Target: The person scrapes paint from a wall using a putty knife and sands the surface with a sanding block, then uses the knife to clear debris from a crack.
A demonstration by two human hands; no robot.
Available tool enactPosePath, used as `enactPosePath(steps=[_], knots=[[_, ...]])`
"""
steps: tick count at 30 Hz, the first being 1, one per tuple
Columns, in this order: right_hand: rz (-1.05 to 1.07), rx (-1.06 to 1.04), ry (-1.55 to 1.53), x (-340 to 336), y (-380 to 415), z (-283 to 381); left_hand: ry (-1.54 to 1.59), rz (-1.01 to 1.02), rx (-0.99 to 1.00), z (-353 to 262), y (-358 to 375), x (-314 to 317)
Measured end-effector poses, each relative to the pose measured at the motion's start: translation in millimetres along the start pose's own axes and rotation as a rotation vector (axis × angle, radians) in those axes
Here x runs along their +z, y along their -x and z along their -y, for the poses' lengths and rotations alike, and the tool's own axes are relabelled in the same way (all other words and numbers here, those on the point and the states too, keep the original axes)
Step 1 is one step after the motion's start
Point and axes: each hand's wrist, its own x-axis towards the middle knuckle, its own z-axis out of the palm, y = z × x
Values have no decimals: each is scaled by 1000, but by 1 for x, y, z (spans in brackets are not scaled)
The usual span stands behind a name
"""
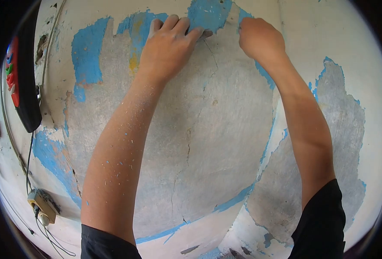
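Blue paint (210, 13) and bare grey plaster (229, 108) on a peeling wall (359, 56)

Both arms are raised toward the upper part of the wall, where ragged blue paint borders a broad area of bare grey plaster. The left hand (169, 47) is at the upper edge of that area, with its fingers bent and spread and the fingertips greyed with dust. A small dark piece (207, 33) shows at the tip of its thumb; I cannot tell whether the hand grips it or only lies beside it. The right hand (262, 39) is closed into a fist, just beside a narrow blue strip at the top, the back of the hand toward the camera; whether anything is inside it is hidden.

Small pale and blue flakes (126, 134) are scattered over the left forearm (117, 172). The right forearm (305, 116) comes out of a black sleeve (322, 216), and a matching dark cuff (109, 244) shows at lower left.

A thin, broken crack (188, 142) runs down the plaster between the arms. Left of the left hand, a blue patch (87, 47) stands apart, and a yellow stain (133, 62) shows near the wrist. Beyond the right forearm is a second grey patch (346, 108) with blue edges. At far left hangs a black-and-red device (25, 86); below it, a beige socket block (43, 205) has plugs and cords.
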Motion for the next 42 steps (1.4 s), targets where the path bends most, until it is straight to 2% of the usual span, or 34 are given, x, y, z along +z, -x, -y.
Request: enactPosePath(steps=[2, 6, 8, 12, 15, 18, 21, 26, 33, 38, 42], knots=[[16, 80, -4, -1, -13, 3, -6, 28, -13, 0, -1, -2], [42, 97, -14, 5, -8, 0, 4, 0, -8, 0, 0, -1], [74, 47, 34, 0, 8, 8, -7, 58, -5, 2, 0, -2], [-4, 43, 20, 11, -9, 3, 8, 41, -13, 0, 1, -2], [5, 105, 9, 5, -34, -1, -7, 31, -10, 2, 0, -1], [70, 95, 17, -3, -17, 3, 5, 40, -15, -2, 1, -1], [15, -35, 83, 1, -1, 8, -11, 21, -22, 2, 0, -1], [7, 120, 16, 5, -40, 0, -17, -1, -16, 0, 0, 0], [76, 12, 101, 5, -3, 4, 14, 20, -44, 1, -2, -4], [-9, 98, 51, 16, -32, -3, -4, -18, -20, 0, 0, 1], [23, 95, 29, 7, -16, -1, 20, 21, -16, -2, -1, -1]])
